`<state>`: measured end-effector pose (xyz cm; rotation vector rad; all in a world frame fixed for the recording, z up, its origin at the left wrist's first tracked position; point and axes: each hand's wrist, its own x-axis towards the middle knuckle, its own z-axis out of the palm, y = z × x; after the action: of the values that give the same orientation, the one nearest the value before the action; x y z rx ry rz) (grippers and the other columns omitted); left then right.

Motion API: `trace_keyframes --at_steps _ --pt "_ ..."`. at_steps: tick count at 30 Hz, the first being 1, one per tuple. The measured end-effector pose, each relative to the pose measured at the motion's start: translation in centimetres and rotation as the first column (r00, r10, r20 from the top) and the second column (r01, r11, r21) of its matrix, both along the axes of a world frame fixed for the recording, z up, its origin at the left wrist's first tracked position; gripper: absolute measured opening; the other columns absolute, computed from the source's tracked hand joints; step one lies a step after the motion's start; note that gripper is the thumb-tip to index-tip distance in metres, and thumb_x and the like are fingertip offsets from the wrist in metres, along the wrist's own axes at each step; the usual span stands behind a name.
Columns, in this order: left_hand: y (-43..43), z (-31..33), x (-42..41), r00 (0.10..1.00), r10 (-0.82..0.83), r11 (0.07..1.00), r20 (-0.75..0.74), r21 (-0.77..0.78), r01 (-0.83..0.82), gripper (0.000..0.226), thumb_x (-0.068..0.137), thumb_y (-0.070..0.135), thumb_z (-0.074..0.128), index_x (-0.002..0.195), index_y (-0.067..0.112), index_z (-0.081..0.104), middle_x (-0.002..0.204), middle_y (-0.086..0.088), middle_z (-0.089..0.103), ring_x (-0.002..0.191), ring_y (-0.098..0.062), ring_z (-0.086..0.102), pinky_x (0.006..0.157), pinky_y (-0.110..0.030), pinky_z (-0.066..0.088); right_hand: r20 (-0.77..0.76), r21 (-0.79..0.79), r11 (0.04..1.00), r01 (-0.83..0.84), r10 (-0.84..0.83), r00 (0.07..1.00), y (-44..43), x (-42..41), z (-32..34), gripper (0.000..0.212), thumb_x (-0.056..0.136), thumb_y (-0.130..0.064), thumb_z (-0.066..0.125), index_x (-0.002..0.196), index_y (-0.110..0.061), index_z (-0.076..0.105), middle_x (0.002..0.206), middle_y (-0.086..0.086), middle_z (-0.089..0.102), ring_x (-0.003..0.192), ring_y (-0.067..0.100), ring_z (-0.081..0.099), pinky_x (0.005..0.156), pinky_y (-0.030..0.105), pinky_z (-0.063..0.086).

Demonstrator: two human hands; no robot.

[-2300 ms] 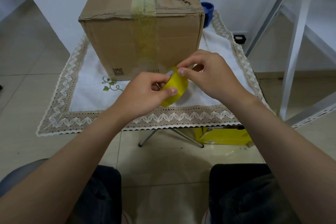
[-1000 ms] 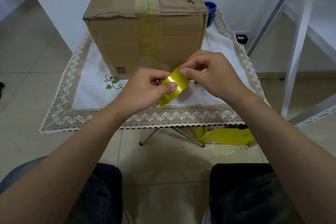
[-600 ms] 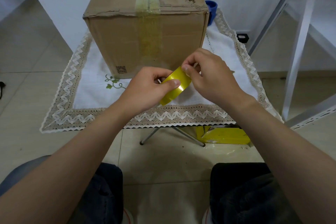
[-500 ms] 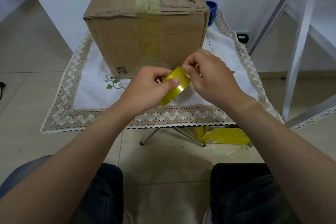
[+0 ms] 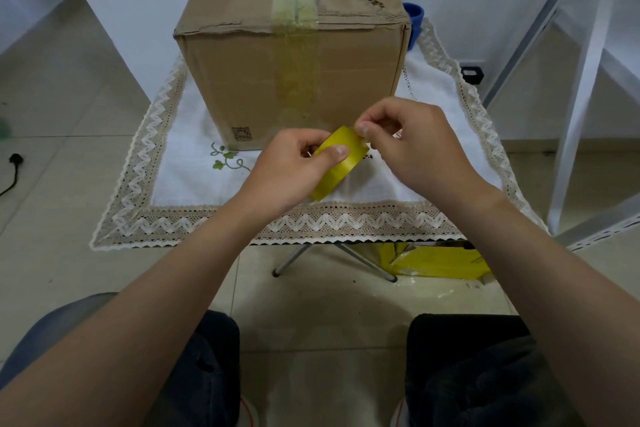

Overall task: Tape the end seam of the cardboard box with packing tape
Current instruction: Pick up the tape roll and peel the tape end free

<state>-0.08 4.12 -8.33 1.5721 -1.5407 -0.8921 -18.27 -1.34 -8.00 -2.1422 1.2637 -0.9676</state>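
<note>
A brown cardboard box (image 5: 242,80) stands on the small table, its end face towards me. A strip of yellowish tape (image 5: 298,0) runs along its top seam and down that face. In front of the box I hold a yellow roll of packing tape (image 5: 341,158). My left hand (image 5: 287,170) grips the roll, thumb across its outer band. My right hand (image 5: 412,146) pinches at the roll's upper edge with thumb and forefinger. Whether a loose tape end is lifted is too small to tell.
The table wears a white cloth with a lace border (image 5: 311,222). A blue cup (image 5: 415,15) stands behind the box's right corner. Under the table lie a yellow package (image 5: 440,262) and the folding legs (image 5: 363,262). A white metal frame (image 5: 581,80) rises at the right.
The roll has tilted a little in my left hand, and my right fingertips have shifted along its top edge. The box has not moved.
</note>
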Motion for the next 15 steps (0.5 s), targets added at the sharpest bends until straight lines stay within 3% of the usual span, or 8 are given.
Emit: trace_keyframes --at_steps 5,11,15 --pt "-0.03 0.35 -0.13 1.000 0.010 1.000 -0.004 0.009 -0.010 0.026 0.087 0.042 0.063 0.094 0.022 0.078 0.093 -0.014 0.075 0.092 -0.032 0.069 0.086 -0.052 0.053 0.091 0.189 0.981 -0.051 0.035 0.995 -0.53 -0.32 0.11 0.010 0.089 -0.014 0.077 0.094 -0.023 0.075 0.084 -0.008 0.070 0.063 0.001 0.061 0.058 0.013 0.048" --pt "0.13 0.64 -0.45 0.999 0.001 1.000 0.036 0.000 -0.001 0.020 0.097 0.036 0.063 0.094 0.023 0.078 0.089 -0.012 0.075 0.086 -0.029 0.070 0.079 -0.047 0.055 0.076 0.191 0.981 0.029 -0.044 0.996 -0.21 -0.26 0.06 0.009 0.094 -0.014 0.072 0.089 -0.021 0.072 0.090 0.000 0.072 0.051 -0.001 0.052 0.057 0.012 0.039" --pt "0.06 0.65 -0.58 0.997 0.026 1.000 0.066 -0.010 -0.025 0.022 0.095 0.041 0.064 0.091 0.025 0.078 0.087 -0.012 0.073 0.072 -0.018 0.065 0.067 -0.037 0.050 0.001 0.172 0.984 0.053 -0.054 0.999 0.03 0.03 0.27 0.008 0.095 -0.013 0.069 0.090 -0.019 0.070 0.088 -0.004 0.070 0.060 -0.004 0.054 0.062 0.010 0.041"
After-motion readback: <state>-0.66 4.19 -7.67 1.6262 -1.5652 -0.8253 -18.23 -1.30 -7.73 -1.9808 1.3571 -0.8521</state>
